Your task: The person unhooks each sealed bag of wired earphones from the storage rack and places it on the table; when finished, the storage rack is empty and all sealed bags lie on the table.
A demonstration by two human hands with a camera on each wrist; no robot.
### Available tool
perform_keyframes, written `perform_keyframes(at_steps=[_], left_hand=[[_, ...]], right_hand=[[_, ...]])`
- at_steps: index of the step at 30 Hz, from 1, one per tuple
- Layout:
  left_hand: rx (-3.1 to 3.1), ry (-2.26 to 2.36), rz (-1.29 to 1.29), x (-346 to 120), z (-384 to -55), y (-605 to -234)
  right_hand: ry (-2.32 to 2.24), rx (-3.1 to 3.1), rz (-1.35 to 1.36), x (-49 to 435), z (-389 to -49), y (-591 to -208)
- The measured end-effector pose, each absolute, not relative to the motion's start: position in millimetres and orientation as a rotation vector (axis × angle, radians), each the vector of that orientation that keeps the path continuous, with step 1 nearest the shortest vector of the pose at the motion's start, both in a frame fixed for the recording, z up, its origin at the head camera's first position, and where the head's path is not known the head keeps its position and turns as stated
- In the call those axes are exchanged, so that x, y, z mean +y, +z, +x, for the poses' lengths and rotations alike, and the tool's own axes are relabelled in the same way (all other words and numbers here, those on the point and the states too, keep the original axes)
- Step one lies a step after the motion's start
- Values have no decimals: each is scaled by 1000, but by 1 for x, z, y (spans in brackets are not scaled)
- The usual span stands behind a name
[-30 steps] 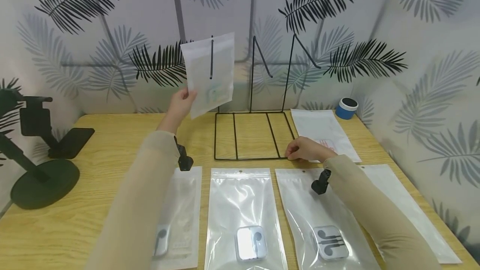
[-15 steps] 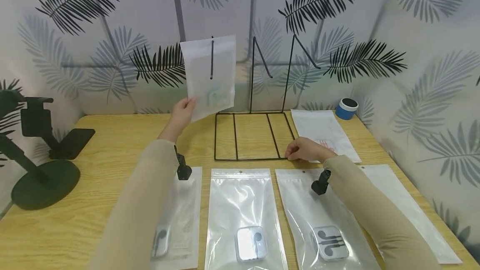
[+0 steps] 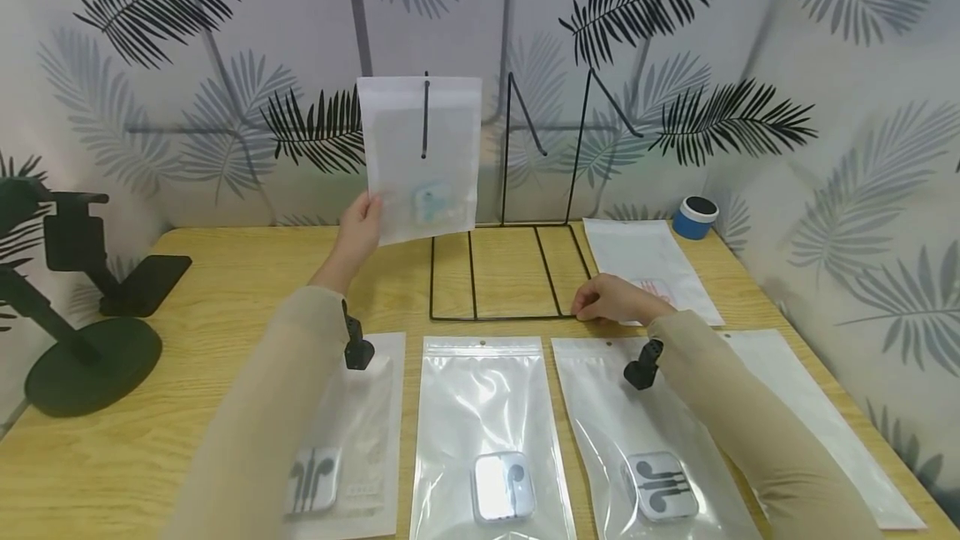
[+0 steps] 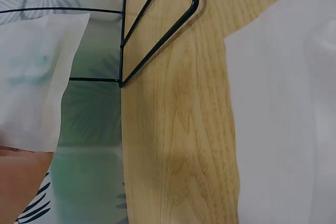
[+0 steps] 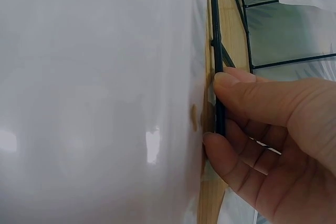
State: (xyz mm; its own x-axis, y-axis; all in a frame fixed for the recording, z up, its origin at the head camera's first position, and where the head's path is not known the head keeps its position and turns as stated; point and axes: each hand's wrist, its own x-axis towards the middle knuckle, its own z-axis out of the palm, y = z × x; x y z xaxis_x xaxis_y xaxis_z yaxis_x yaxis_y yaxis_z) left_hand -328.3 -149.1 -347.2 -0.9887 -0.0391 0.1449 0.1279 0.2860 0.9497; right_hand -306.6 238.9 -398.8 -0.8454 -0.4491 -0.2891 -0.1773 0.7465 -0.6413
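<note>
A white plastic pouch (image 3: pixel 423 119) hangs on the left hook of a black wire rack (image 3: pixel 510 319), with a small turquoise item showing through its lower part. My left hand (image 3: pixel 356 236) pinches the pouch's lower left edge; in the left wrist view only part of that hand (image 4: pixel 21 182) shows. Down at the rack's front right corner, my right hand (image 3: pixel 618 300) holds the base wire. Close up in the right wrist view, the thumb and fingers of this hand (image 5: pixel 283 129) grip the black bar (image 5: pixel 217 24). The rack's other two hooks hold nothing.
Clear-fronted pouches with boxed earphones lie in front: left pouch (image 3: pixel 375 432), middle pouch (image 3: pixel 483 407), right pouch (image 3: pixel 600 407). Two more pouches, a far one (image 3: pixel 630 244) and a near one (image 3: pixel 810 415), lie right. A blue jar (image 3: pixel 692 223) and dark green stand (image 3: pixel 93 365) flank the table.
The hanging pouch has swung round to face forward and hangs straighter. My left hand has shifted slightly down and left along its edge. The right hand stays on the rack.
</note>
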Motion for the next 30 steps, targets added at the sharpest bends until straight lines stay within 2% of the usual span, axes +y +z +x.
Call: perform_keyframes(at_steps=[30], left_hand=[[-2423, -1849, -166, -154, -300, -352]], right_hand=[[-853, 2506, -469, 239, -308, -399]])
